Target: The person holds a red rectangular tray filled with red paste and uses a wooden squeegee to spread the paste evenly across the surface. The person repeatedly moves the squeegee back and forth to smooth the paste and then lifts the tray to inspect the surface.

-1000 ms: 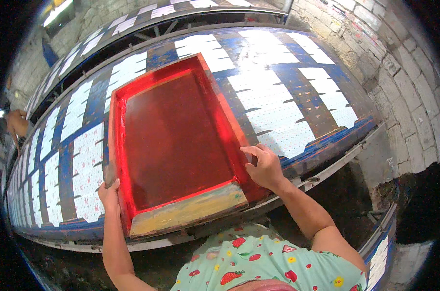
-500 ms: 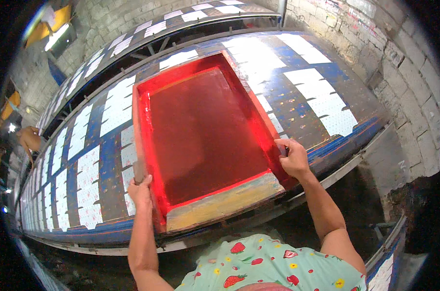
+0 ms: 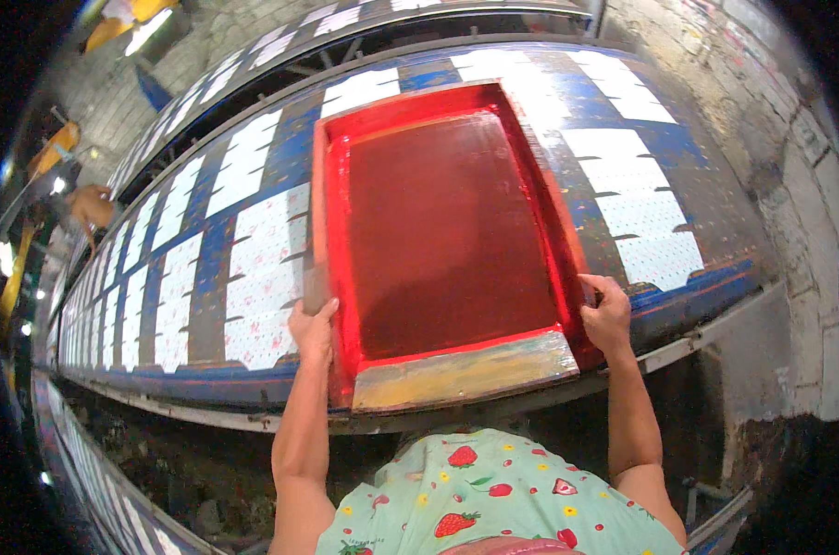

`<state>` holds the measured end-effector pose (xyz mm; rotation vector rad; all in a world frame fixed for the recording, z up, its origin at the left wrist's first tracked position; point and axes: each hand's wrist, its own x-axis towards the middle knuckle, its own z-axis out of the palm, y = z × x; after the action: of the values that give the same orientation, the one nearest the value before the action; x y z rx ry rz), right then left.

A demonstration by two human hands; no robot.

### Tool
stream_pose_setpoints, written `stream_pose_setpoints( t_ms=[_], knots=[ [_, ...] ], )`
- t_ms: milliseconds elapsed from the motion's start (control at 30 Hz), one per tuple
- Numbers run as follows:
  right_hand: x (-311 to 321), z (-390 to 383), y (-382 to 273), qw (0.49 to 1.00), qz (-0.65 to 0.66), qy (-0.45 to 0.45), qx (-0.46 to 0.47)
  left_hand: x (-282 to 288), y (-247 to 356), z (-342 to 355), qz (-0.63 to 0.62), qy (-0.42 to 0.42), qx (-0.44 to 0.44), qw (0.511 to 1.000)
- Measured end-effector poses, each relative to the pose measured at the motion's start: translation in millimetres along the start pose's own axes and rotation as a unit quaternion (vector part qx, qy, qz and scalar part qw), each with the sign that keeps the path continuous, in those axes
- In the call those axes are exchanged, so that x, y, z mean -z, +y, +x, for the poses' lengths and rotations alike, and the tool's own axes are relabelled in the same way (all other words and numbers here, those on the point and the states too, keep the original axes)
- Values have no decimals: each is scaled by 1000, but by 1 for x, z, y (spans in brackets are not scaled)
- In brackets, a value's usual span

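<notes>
A wooden screen-printing frame (image 3: pixel 452 240) with red ink coating its inner walls and a dark red mesh lies over the long table in front of me. Its near end has a worn yellowish strip. My left hand (image 3: pixel 313 328) grips the left side rail near the front, thumb on top. On the opposite rail, my right hand (image 3: pixel 606 313) is closed round a small dark piece at the frame's side. White cut fabric pieces (image 3: pixel 267 287) with a faint pink print lie just left of the frame. More white pieces with small dots (image 3: pixel 655 245) lie to its right.
The long printing table (image 3: pixel 715 199), blue and dark brown, carries rows of white pieces. A second such table (image 3: pixel 373 42) stands beyond it. Another person (image 3: pixel 91 208) is at the far left. A block wall (image 3: pixel 762 111) rises on the right.
The frame has shifted right along the table with both hands on it, uncovering printed white pieces on its left. My view has turned a little as well.
</notes>
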<state>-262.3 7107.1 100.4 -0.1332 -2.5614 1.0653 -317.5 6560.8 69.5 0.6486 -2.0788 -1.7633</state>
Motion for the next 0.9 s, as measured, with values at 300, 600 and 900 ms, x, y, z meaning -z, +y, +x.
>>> stream_pose_setpoints(
  t_ms=[300, 600, 900],
  knots=[
    [10, 5, 24, 998, 64, -27, -14, -14, 8, -11, 123, 17, -15, 992],
    [14, 4, 32, 994, 63, -75, -51, -16, -1, -10, 154, 27, -34, 987],
    [24, -2, -3, 991, -100, -93, 13, -22, 0, -14, 228, 42, -31, 972]
  ],
)
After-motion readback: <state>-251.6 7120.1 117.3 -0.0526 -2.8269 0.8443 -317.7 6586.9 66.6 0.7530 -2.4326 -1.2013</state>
